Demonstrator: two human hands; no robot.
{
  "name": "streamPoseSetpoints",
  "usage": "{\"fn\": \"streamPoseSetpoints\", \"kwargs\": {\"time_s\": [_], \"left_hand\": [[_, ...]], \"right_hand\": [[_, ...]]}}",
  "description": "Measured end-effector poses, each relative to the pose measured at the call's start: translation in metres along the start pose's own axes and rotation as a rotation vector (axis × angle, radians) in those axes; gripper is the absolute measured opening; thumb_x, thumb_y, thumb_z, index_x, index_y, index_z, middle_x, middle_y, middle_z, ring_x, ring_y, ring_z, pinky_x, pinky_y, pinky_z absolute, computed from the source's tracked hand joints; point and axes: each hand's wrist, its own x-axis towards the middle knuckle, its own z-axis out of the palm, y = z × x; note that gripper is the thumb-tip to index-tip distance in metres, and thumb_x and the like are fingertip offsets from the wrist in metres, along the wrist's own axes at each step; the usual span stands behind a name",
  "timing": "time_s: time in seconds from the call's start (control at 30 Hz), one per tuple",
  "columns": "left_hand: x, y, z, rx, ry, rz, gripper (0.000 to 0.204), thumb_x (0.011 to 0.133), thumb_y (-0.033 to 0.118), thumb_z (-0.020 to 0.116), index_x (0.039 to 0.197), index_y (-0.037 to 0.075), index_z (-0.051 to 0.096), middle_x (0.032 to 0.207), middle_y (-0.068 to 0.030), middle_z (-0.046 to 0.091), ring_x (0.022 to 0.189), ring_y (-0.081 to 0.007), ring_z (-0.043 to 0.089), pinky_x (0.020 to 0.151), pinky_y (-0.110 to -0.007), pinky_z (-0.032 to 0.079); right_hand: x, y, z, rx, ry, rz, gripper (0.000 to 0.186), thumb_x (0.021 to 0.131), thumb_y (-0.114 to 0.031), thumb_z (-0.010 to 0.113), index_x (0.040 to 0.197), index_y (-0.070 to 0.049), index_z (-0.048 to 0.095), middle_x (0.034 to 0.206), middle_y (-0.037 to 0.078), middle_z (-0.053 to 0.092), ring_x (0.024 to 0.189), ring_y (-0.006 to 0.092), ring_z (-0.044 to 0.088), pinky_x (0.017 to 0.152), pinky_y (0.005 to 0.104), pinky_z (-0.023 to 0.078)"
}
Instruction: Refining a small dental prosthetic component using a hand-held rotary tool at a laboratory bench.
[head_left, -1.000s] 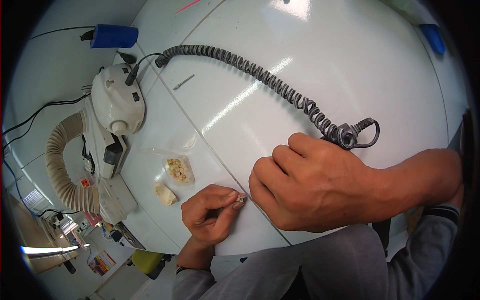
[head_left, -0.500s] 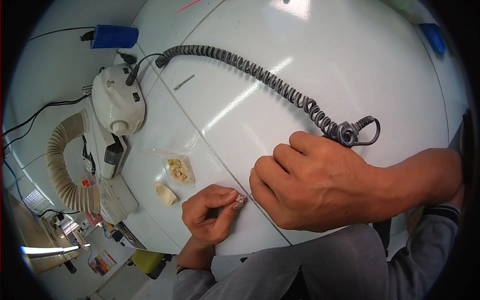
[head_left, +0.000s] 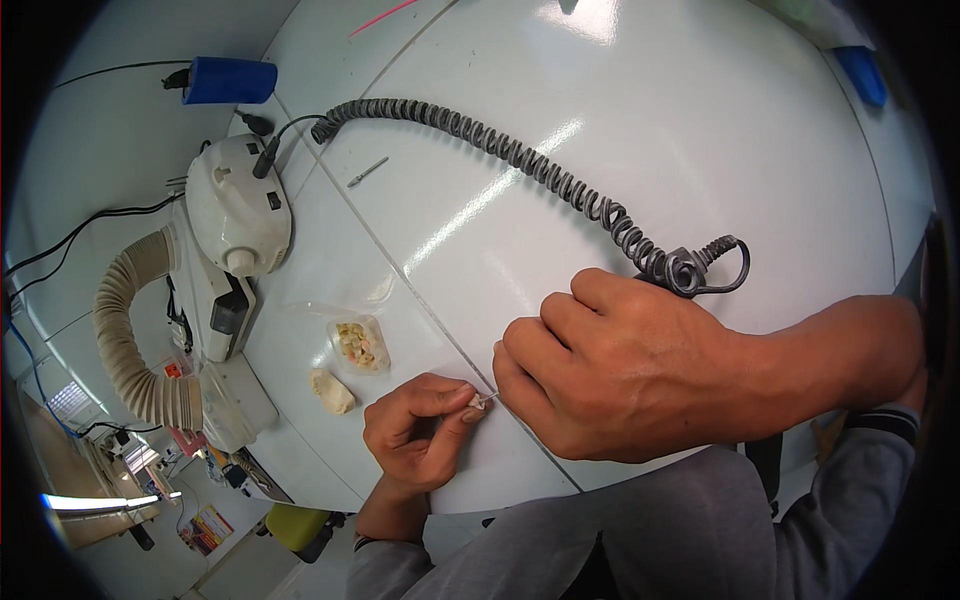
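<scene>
Between the thumb and fingertips of my left hand [head_left: 420,435] a tiny whitish piece [head_left: 477,402], shaped like a dental crown, is pinched. The thin metal bur [head_left: 491,397] of a rotary handpiece reaches it from the right and seems to touch it. My right hand [head_left: 630,375] is closed, back of the hand up, around that handpiece, whose body the fingers hide. From behind this hand a dark coiled cord [head_left: 480,132] loops out and runs to the far left. Beyond my left hand lie a cream-coloured lump [head_left: 332,391] and a small clear box [head_left: 372,360] of yellowish, tooth-like bits.
A white machine [head_left: 235,205] with a ribbed beige hose [head_left: 130,325] stands at the left. Near it are a blue cylinder [head_left: 232,80] and a loose metal bur [head_left: 368,172] on the white tabletop [head_left: 700,140]. A blue object [head_left: 860,76] sits at the far right.
My right hand has shifted slightly left, and more of the thin bur shows beside the whitish piece. The piece sits at a slightly different angle in my left fingertips.
</scene>
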Motion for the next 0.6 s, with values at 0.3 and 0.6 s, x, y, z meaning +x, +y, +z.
{"fn": "streamPoseSetpoints", "kwargs": {"time_s": [0.3,0.6], "left_hand": [[-0.0003,-0.0004,0.0011,0.016,0.008,0.015,0.013,0.087,-0.016,0.076,0.097,-0.007,0.073,0.089,-0.0194,0.078,0.079,-0.0197,0.075,0.071,-0.029,0.060],[-0.0005,-0.0010,0.0002,0.001,-0.017,0.011,0.013,0.088,-0.015,0.075,0.098,-0.007,0.073,0.090,-0.0201,0.078,0.079,-0.0201,0.075,0.072,-0.028,0.060]], "right_hand": [[-0.0010,-0.0029,0.0024,-0.007,0.011,0.010,0.016,0.077,-0.012,0.071,0.080,0.003,0.068,0.067,0.004,0.049,0.058,0.0138,0.050,0.051,0.0293,0.040],[-0.0004,-0.0013,0.0021,0.007,0.029,0.018,0.015,0.078,-0.012,0.071,0.079,0.003,0.068,0.067,0.004,0.048,0.057,0.0135,0.049,0.051,0.0294,0.040]]}}
